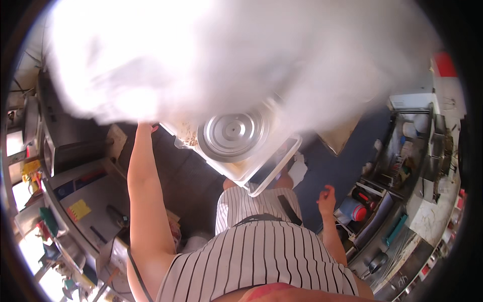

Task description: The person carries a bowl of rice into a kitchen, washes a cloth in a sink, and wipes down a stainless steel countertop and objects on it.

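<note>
A large white mass (pixel 226 60), blurred and close to the camera, fills the upper part of the view; whether it is plastic sheeting or a bag, I cannot tell. My left hand (pixel 148 125) reaches to its lower edge, with the fingers mostly hidden behind it. Below lies a round steel lid (pixel 233 130) with concentric rings, resting on a white plastic tub (pixel 230 171). The white rim of another container (pixel 281 166) shows beside the tub. My right hand (pixel 326 200) hangs at my side holding nothing, its fingers loosely bent and apart.
At the right, a counter (pixel 426 219) carries a black pan (pixel 377 262) and utensils. Shelving below it holds a blue jar with a red lid (pixel 353 209). Steel appliances (pixel 85 204) line the left side. A flat panel's corner (pixel 336 141) juts out above the dark floor (pixel 362 151).
</note>
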{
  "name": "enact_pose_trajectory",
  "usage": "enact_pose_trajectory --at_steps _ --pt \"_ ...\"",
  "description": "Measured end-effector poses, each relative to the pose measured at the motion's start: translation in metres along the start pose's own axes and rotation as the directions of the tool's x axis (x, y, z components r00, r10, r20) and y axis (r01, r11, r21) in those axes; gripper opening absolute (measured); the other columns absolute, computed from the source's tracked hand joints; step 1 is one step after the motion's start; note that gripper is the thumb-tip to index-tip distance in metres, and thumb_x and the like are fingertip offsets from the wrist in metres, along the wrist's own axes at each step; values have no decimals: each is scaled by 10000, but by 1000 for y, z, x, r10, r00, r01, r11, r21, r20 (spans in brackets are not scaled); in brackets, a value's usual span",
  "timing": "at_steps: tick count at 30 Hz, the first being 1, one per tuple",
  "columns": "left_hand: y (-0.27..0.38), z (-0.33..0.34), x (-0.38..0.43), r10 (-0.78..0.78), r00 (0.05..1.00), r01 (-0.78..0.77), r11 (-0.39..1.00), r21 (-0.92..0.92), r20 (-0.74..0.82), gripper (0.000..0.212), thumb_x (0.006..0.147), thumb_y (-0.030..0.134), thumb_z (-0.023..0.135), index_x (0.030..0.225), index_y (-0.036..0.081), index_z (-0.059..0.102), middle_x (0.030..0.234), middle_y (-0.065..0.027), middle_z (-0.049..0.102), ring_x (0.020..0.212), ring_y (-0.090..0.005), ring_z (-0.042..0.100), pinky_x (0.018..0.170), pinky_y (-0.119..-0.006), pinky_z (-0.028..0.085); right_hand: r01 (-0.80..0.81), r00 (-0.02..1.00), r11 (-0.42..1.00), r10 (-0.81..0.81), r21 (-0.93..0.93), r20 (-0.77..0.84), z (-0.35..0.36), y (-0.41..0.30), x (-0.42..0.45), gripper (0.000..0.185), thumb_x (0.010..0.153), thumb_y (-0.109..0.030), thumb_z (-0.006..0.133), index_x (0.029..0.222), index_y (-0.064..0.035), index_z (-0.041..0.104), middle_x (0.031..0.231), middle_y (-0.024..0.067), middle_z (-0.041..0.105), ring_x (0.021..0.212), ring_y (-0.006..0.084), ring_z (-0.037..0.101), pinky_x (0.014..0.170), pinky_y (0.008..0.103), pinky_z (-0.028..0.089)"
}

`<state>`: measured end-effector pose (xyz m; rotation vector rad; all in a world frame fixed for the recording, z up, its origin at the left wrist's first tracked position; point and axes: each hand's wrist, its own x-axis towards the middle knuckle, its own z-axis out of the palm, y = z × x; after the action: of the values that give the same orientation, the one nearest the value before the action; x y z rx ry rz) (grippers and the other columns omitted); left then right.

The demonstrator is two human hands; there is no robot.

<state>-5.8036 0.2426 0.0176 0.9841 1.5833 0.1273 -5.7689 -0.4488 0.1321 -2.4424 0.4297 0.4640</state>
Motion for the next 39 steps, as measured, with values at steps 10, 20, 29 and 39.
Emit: enact_pose_trajectory --at_steps 10,20,29,39 --pt "-7 -16 6 233 917 -68 892 -448 325 205 806 154 435 940 15 505 788 -81 566 660 -192 559 546 -289 442 339 934 939 -327 -62 145 27 -110 -10 169 798 -49 494 966 -40 496 674 55 533 507 115 515 460 242 440" --pt "-10 -17 -17 354 852 -258 925 -279 385 208 850 150 477 1001 7 481 886 -60 572 749 -154 574 647 -282 482 731 560 597 -801 330 211 156 -404 37 123 790 -106 550 898 -47 554 729 85 600 672 190 586 594 264 446" --pt "-12 -19 -26 344 850 -278 936 -215 398 217 861 176 467 1014 22 482 878 -46 566 748 -133 562 648 -267 480 613 650 764 -633 202 422 313 -628 101 602 791 -66 519 1302 -37 203 979 159 554 715 175 587 496 230 466" --pt "-19 -21 -15 373 852 -329 927 -178 367 216 821 152 511 919 -37 474 814 -71 524 727 -167 569 605 -284 510 857 501 503 -864 112 47 348 -658 118 209 814 -195 475 834 -16 581 704 106 614 568 163 602 543 275 466"
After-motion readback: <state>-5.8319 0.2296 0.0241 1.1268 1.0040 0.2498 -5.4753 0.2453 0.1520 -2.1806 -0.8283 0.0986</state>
